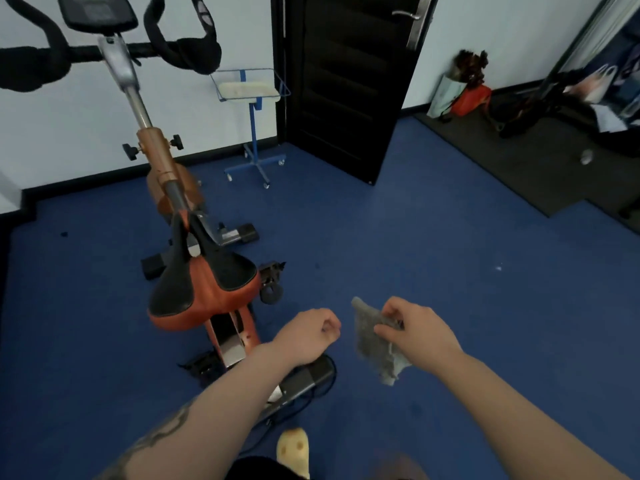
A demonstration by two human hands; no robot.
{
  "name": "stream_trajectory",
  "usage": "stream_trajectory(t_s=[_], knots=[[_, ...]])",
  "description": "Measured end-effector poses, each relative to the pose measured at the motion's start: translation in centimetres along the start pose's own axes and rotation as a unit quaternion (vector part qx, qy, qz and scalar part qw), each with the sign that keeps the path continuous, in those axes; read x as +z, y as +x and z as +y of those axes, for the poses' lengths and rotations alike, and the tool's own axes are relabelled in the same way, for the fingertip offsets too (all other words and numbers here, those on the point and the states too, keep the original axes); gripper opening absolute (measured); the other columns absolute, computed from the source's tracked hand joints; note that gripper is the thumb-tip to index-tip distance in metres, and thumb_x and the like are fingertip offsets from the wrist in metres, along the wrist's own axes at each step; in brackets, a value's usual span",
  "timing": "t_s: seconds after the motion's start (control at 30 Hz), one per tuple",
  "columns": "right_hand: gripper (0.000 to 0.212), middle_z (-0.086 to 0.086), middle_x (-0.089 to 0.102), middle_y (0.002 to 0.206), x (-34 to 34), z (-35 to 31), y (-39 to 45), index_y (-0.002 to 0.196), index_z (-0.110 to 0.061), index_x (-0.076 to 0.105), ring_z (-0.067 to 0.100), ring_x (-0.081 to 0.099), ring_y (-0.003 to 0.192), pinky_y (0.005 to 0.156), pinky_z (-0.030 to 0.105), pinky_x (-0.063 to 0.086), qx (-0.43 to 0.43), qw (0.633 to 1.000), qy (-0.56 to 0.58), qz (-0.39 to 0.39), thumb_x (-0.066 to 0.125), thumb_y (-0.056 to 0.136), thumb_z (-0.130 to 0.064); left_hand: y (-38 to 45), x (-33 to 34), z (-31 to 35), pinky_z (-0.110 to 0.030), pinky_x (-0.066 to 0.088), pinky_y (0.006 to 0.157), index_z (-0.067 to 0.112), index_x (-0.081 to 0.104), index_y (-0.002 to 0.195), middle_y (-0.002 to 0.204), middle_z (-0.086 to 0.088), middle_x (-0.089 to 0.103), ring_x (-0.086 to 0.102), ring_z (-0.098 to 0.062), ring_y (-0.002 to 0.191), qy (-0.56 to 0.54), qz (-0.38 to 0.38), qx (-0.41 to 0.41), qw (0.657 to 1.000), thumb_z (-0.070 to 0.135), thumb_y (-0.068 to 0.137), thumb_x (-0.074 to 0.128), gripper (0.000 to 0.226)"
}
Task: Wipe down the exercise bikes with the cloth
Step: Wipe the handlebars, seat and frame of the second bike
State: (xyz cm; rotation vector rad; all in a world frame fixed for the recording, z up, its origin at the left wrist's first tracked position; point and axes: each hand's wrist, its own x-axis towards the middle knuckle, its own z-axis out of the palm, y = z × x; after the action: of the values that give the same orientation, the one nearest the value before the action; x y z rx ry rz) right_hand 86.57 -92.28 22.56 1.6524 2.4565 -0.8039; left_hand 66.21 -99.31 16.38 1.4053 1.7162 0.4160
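Head view: I stand behind the orange exercise bike [180, 216], on the blue floor [415, 237], with both forearms held out in front of me.
Right hand: my right hand [420, 329] pinches the grey cloth [375, 344] between thumb and fingers; the cloth hangs crumpled below the grip, in the air and well apart from the bike.
Left hand: my left hand [308, 332] is curled into a loose fist and holds nothing; it hovers just beside the cloth, above the bike's rear base.
Nearest surface: the orange-and-black saddle [204, 289] lies to my left and forward, and I judge it the first part to wipe.
Step in hand: readying the cloth before contact.
Technique: I should use the free hand to spread or fold the cloth into a flat pad, so a broad face meets the saddle rather than a bunched edge.
Order: from saddle forward to the black handlebars [180, 53], working top down.
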Motion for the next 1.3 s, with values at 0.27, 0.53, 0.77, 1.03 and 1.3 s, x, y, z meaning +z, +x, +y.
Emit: stream_trajectory(t_s=[0.27, 0.53, 0.77, 1.03, 1.3], knots=[[0.017, -0.013, 0.060, 0.085, -2.5, 3.6, 8.3, 0.088, -0.035, 0.050, 0.007, 0.057, 0.078, 0.063, 0.030, 0.047, -0.037, 0.998, 0.026, -0.032, 0.063, 0.088, -0.045, 5.3, -1.5, 0.2, -0.031, 0.047, 0.095, 0.023, 0.064, 0.115, 0.111, 0.008, 0.062, 0.058, -0.012, 0.105, -0.007, 0.062, -0.075, 0.995, 0.029, 0.099, 0.055, 0.020], [0.019, -0.014, 0.058, 0.079, -7.8, 7.8, 18.5, 0.085, -0.035, 0.049, 0.005, 0.054, 0.073, 0.057, 0.025, 0.039, -0.142, 0.985, -0.009, -0.094, 0.064, 0.086, -0.046, 13.4, 0.5, 5.2, -0.022, 0.046, 0.091, 0.025, 0.065, 0.112, 0.105, 0.012, 0.060, 0.059, -0.008, 0.105, -0.077, 0.147, -0.142, 0.976, 0.027, 0.098, 0.057, 0.016], [0.017, -0.015, 0.058, 0.081, -13.9, 11.5, 26.2, 0.086, -0.035, 0.048, 0.003, 0.054, 0.072, 0.055, 0.025, 0.036, -0.172, 0.978, -0.054, -0.102, 0.063, 0.087, -0.045, 20.7, 2.0, 11.0, -0.022, 0.048, 0.088, 0.041, 0.059, 0.098, 0.108, 0.017, 0.063, 0.058, -0.001, 0.103, -0.143, 0.172, -0.145, 0.964, 0.034, 0.097, 0.057, 0.007], [0.017, -0.012, 0.059, 0.080, -12.5, 6.7, 32.5, 0.084, -0.035, 0.048, 0.004, 0.055, 0.070, 0.057, 0.025, 0.043, -0.241, 0.959, -0.022, -0.151, 0.062, 0.089, -0.043, 20.0, -1.6, 7.0, -0.029, 0.047, 0.097, 0.023, 0.064, 0.114, 0.117, 0.006, 0.065, 0.059, -0.009, 0.111, -0.152, 0.236, -0.261, 0.924, 0.026, 0.098, 0.058, 0.017], [0.016, -0.011, 0.058, 0.079, -10.1, -2.3, 41.6, 0.086, -0.034, 0.050, 0.005, 0.053, 0.071, 0.058, 0.026, 0.042, -0.285, 0.937, -0.060, -0.195, 0.063, 0.089, -0.043, 24.4, -9.8, 1.2, -0.030, 0.049, 0.096, 0.021, 0.064, 0.115, 0.111, 0.004, 0.066, 0.061, -0.011, 0.106, -0.181, 0.281, -0.288, 0.897, 0.023, 0.097, 0.058, 0.019]])
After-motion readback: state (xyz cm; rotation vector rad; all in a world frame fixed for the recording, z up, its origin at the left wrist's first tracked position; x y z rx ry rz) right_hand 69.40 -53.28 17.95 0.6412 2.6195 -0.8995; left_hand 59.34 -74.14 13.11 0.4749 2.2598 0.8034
